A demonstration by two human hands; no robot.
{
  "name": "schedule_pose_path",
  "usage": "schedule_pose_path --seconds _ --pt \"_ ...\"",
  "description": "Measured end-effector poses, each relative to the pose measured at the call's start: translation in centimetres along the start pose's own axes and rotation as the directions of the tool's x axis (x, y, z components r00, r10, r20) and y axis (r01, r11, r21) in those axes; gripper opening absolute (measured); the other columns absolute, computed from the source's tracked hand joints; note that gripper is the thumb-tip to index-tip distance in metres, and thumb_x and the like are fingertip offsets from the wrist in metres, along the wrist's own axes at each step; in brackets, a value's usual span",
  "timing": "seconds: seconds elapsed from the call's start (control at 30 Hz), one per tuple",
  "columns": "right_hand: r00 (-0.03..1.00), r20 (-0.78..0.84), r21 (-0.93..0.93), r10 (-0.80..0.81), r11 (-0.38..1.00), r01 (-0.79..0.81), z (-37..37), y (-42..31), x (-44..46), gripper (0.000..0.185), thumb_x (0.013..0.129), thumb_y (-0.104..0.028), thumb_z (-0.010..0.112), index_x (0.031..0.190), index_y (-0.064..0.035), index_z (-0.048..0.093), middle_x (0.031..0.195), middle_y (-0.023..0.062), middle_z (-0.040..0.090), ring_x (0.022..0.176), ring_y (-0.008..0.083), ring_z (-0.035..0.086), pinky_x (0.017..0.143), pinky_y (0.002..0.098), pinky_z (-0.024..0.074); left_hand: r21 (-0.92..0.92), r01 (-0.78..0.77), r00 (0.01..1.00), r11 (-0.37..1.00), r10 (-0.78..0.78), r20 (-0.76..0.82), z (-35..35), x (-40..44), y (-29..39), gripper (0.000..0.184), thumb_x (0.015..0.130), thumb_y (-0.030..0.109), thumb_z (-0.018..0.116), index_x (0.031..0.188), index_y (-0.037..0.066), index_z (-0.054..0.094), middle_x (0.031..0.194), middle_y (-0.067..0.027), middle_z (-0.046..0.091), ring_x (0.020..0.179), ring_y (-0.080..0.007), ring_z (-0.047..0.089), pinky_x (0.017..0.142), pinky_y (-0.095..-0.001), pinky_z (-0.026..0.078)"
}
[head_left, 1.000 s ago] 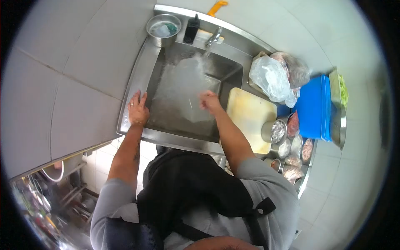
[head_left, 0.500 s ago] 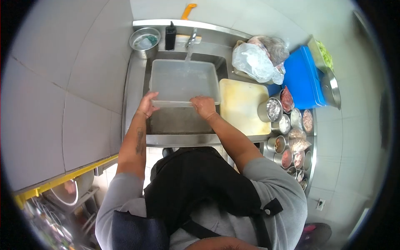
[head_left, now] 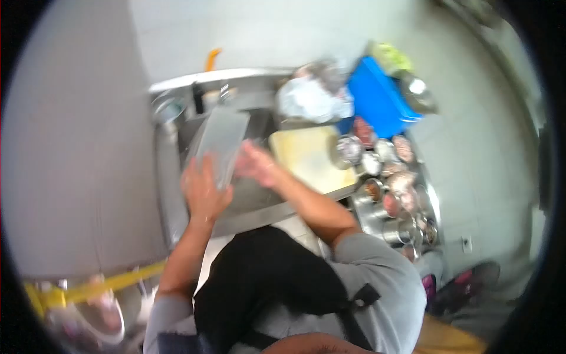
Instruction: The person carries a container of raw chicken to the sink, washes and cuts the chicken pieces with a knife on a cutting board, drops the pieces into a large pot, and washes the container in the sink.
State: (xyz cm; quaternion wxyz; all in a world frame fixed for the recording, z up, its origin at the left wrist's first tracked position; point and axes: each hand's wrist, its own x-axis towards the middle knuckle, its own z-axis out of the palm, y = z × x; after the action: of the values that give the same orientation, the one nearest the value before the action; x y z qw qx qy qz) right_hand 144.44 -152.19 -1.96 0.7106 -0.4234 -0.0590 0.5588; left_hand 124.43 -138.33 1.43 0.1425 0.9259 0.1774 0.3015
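Note:
A clear plastic tub (head_left: 223, 138) is tipped up on its side over the steel sink (head_left: 250, 197). My left hand (head_left: 206, 186) grips its near side, with fingers spread along the wall. Beside the tub's right edge is my right hand (head_left: 256, 164), blurred by motion, its fingers looking apart; whether it touches the tub is hard to make out. The faucet (head_left: 224, 91) stands behind the tub at the back of the sink.
A yellowed cutting board (head_left: 309, 156) lies right of the sink. Beyond it are a white plastic bag (head_left: 309, 99), a blue bin (head_left: 380, 97) and several metal containers of food (head_left: 372, 190). A metal pot (head_left: 169, 108) and a black bottle (head_left: 198, 97) stand at the back left.
The tub has gone from lying level, held by both hands, to tipped on its side. My right hand has come off its front rim. The view has shifted and turned.

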Motion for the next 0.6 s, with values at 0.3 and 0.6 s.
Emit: schedule_pose_path --seconds 0.3,0.6 --pt "0.858 -0.210 -0.293 -0.468 0.868 0.401 0.7 -8.4 -12.3 0.029 0.103 -0.032 0.075 0.120 -0.0128 0.062 0.096 0.0096 0.072 0.081 0.0260 0.072 0.072 0.0407 0.0605 -0.641 -0.323 0.928 0.696 0.101 -0.358 -5.0 -2.2 1.6 0.078 0.096 0.024 0.074 0.161 -0.002 0.041 0.162 -0.0244 0.044 0.148 -0.0418 0.045 0.123 -0.0552 0.035" --pt "0.371 0.353 -0.873 -0.859 -0.445 -0.200 15.1 -25.0 -41.6 0.025 0.094 -0.021 0.085 0.114 -0.0120 0.074 0.102 0.0002 0.075 0.097 0.0096 0.069 0.083 0.0320 0.0569 -0.484 0.132 0.983 0.865 -0.178 -0.050 -2.7 -6.4 -3.1 0.060 0.103 0.021 0.067 0.155 -0.001 0.047 0.154 -0.0240 0.050 0.138 -0.0395 0.053 0.116 -0.0487 0.044"
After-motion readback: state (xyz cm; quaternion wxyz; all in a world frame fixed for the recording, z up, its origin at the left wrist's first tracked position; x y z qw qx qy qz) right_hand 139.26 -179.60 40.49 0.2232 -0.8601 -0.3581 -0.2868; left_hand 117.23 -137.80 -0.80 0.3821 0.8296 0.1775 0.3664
